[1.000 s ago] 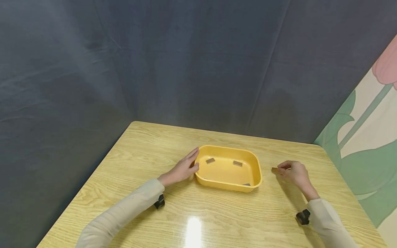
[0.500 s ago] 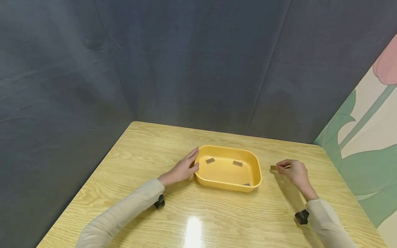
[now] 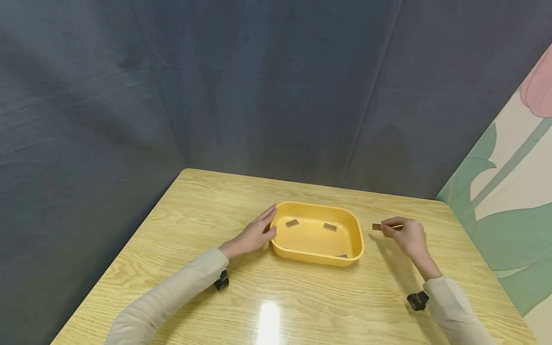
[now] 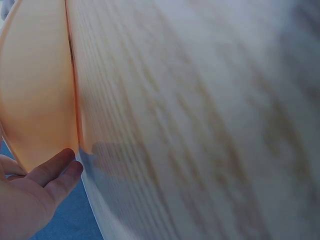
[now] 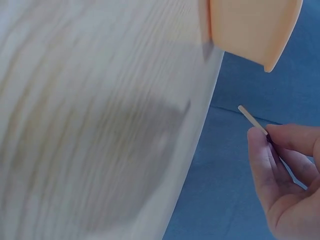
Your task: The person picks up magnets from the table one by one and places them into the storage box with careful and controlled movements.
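Note:
A yellow rectangular tray (image 3: 316, 259) with rounded corners stands on the table. My left hand (image 3: 253, 235) touches its left end, the fingers fairly straight along the outer wall; the left wrist view shows those fingertips (image 4: 65, 155) by the tray's lower edge. To the right of the tray, my right hand (image 3: 409, 237) pinches a small flat brown strip (image 3: 376, 226) between thumb and fingers. In the right wrist view the strip (image 5: 251, 119) shows its thin pale edge, raised clear of the tabletop. Its other end is partly hidden by the fingers.
Several small brown pieces lie in the tray, among them one at back left (image 3: 292, 223), one at back right (image 3: 330, 227) and one by the front wall (image 3: 342, 256). A dark curtain (image 3: 276, 96) hangs behind the wood-grain table (image 3: 207, 201). A painted wall (image 3: 509, 191) stands at right.
My right hand has lifted slightly and shifted a little left with the brown strip, which has come up off the table. The left hand and tray have stayed put.

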A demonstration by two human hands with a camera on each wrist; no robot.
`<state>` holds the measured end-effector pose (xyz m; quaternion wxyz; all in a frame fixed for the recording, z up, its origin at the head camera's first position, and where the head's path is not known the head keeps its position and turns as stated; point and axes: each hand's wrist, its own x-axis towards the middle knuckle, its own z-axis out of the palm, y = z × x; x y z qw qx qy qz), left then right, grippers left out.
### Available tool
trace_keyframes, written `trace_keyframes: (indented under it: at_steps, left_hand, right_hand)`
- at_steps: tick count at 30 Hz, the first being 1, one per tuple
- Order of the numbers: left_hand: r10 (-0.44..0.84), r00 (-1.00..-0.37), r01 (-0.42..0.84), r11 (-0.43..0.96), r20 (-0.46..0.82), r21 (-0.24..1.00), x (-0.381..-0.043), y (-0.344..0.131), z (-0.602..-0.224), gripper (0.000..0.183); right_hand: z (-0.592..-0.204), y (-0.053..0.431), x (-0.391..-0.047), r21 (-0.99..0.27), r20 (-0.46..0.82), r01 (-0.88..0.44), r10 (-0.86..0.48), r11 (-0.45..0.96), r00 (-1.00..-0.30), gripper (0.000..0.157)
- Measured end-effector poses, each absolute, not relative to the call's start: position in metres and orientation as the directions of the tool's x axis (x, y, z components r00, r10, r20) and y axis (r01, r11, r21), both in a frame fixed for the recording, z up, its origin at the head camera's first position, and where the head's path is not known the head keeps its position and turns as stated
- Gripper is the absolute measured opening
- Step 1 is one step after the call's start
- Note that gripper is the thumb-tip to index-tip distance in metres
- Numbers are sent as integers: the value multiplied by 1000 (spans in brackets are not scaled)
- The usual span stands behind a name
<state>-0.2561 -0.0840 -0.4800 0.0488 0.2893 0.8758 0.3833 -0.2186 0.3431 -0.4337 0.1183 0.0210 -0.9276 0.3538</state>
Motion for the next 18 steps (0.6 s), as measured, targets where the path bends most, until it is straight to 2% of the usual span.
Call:
trace_keyframes:
  at_steps: [12, 18]
  left_hand:
    - [549, -823, 478, 531, 145, 699, -257, -85, -480, 62]
    - [553, -820, 482, 527, 147, 700, -257, -85, -482, 62]
  right_hand:
    - [-426, 330, -217, -633, 327, -199, 26, 748, -945, 16]
    - [-421, 321, -216, -649, 324, -204, 24, 733, -946, 15]
